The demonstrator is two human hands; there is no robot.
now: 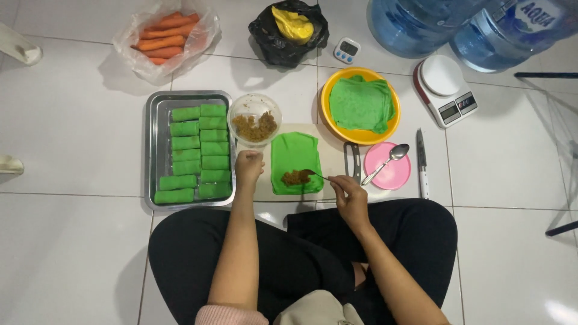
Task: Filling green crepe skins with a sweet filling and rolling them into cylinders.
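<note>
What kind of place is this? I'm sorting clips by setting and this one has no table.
Probably a home kitchen floor: a person sits cross-legged on white floor tiles, filling a green crepe on a cutting board, beside a metal tray of rolled crepes, a kitchen scale and big water jugs.

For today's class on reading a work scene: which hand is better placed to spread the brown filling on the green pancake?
Probably the right hand: it holds the spoon with its tip in the filling on the pancake. The left hand is beside the pancake's left edge, without a tool.
</note>
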